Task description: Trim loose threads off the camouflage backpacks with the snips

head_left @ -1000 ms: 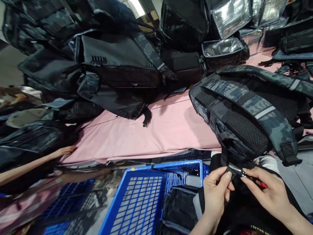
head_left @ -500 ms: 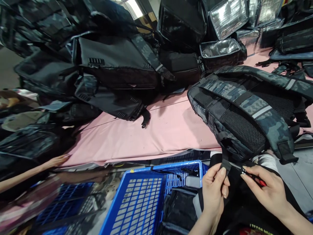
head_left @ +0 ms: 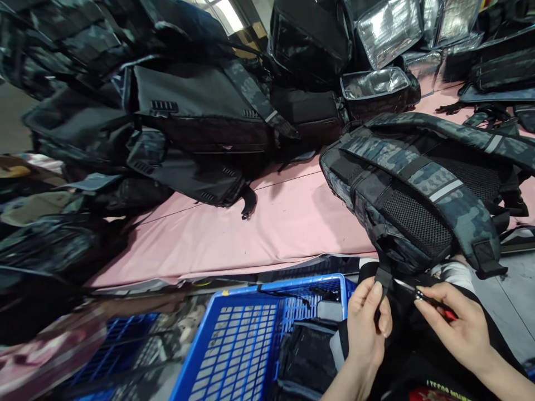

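Pink tabletop (head_left: pixel 234 234); right hand (head_left: pixel 460 320) holds snips (head_left: pixel 419 295) (probably).

The left hand (head_left: pixel 370 314) has shifted slightly leftward with the black webbing strap (head_left: pixel 383 277), away from the small scissors (head_left: pixel 404 284), whose tip earlier met it. A co-worker's hand has left the counter's (head_left: pixel 234 234) edge.

ok quick count around the one camo backpack (head_left: pixel 418 221): just this side of it, my left hand (head_left: pixel 368 317) and right hand (head_left: pixel 457 320) make two, plus one black strap (head_left: pixel 383 274) and one bladed tool (head_left: pixel 430 299). Left of it, two blue baskets (head_left: pixel 196 334). Bags (head_left: pixel 196 92) piled beyond overlap, can't count 'em.
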The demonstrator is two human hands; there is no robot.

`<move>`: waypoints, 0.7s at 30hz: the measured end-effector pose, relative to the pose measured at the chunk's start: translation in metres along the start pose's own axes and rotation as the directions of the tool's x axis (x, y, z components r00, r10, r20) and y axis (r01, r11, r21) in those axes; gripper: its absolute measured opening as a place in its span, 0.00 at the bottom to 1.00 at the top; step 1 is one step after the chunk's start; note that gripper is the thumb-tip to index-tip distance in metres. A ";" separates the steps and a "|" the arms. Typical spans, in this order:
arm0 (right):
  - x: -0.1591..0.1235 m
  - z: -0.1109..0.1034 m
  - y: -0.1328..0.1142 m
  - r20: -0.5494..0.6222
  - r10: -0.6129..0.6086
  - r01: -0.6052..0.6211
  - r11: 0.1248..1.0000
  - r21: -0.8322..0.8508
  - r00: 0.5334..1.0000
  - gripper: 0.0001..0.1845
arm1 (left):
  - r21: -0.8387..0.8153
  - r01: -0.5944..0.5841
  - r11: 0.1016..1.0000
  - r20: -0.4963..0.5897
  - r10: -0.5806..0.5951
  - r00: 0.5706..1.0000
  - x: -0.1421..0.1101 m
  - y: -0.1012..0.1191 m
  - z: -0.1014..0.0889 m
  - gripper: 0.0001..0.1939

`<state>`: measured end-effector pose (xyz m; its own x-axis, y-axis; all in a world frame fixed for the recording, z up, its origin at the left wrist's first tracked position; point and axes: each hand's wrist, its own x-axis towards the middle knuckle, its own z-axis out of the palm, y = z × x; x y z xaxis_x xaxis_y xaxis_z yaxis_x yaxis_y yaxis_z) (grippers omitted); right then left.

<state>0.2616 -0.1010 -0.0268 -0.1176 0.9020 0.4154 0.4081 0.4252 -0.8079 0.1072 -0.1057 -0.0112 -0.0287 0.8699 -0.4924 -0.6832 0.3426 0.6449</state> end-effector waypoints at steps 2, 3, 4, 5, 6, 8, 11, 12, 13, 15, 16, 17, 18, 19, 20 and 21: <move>0.000 -0.001 0.003 -0.007 0.123 -0.121 0.982 0.145 0.992 0.07 | -0.162 0.195 0.967 0.168 -0.167 0.971 -0.001 0.002 -0.001 0.12; 0.001 -0.001 0.005 0.020 0.170 -0.170 0.959 0.225 0.985 0.09 | -0.212 0.310 0.927 0.285 -0.245 0.927 -0.002 0.002 -0.001 0.11; 0.003 0.000 0.007 0.067 0.201 -0.212 0.932 0.295 0.977 0.13 | -0.235 0.413 0.880 0.399 -0.300 0.866 -0.003 0.001 -0.002 0.10; 0.005 0.000 0.009 0.119 0.219 -0.248 0.903 0.350 0.968 0.16 | -0.241 0.495 0.835 0.494 -0.333 0.803 -0.004 0.000 -0.002 0.09; 0.008 0.001 0.010 0.168 0.232 -0.280 0.880 0.385 0.958 0.18 | -0.238 0.560 0.794 0.565 -0.356 0.745 -0.005 -0.002 -0.003 0.08; 0.013 0.002 0.010 0.237 0.254 -0.333 0.853 0.401 0.938 0.14 | -0.227 0.647 0.727 0.637 -0.392 0.664 -0.006 -0.006 -0.003 0.08; 0.017 0.002 0.006 0.290 0.310 -0.408 0.822 0.396 0.905 0.11 | -0.149 0.655 0.741 0.598 -0.460 0.656 -0.006 -0.013 -0.002 0.10; 0.017 0.002 0.004 0.308 0.333 -0.439 0.802 0.404 0.891 0.12 | -0.107 0.589 0.801 0.536 -0.453 0.713 -0.006 -0.014 -0.002 0.11; 0.017 0.002 0.003 0.321 0.355 -0.468 0.779 0.417 0.878 0.12 | -0.055 0.483 0.874 0.453 -0.409 0.792 -0.006 -0.016 -0.002 0.14; 0.015 0.002 0.000 0.324 0.414 -0.523 0.728 0.443 0.851 0.14 | 0.115 0.165 0.980 0.269 -0.191 0.944 -0.008 -0.018 -0.003 0.15; 0.014 0.003 0.000 0.316 0.443 -0.544 0.710 0.448 0.839 0.14 | 0.238 -0.002 0.971 0.203 -0.048 0.978 -0.008 -0.019 -0.004 0.15; 0.013 0.004 -0.001 0.308 0.460 -0.554 0.704 0.444 0.833 0.15 | 0.369 -0.139 0.919 0.166 0.082 0.983 -0.009 -0.019 -0.006 0.14; 0.012 0.005 -0.001 0.305 0.463 -0.554 0.712 0.431 0.832 0.15 | 0.490 -0.232 0.840 0.153 0.179 0.972 -0.009 -0.019 -0.008 0.12; 0.011 0.006 -0.001 0.303 0.456 -0.546 0.729 0.412 0.837 0.15 | 0.585 -0.288 0.758 0.155 0.244 0.957 -0.009 -0.019 -0.010 0.11; 0.010 0.007 -0.001 0.298 0.441 -0.530 0.754 0.389 0.847 0.14 | 0.646 -0.315 0.695 0.154 0.286 0.946 -0.009 -0.018 -0.012 0.10; 0.009 0.007 -0.001 0.292 0.421 -0.506 0.782 0.363 0.859 0.13 | 0.675 -0.321 0.664 0.143 0.310 0.940 -0.008 -0.017 -0.013 0.10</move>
<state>0.2535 -0.0927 -0.0257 -0.1937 0.9754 -0.1051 0.0499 -0.0972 -0.9940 0.1099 -0.1233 -0.0257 -0.1346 0.9744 -0.1798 0.0483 0.1877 0.9810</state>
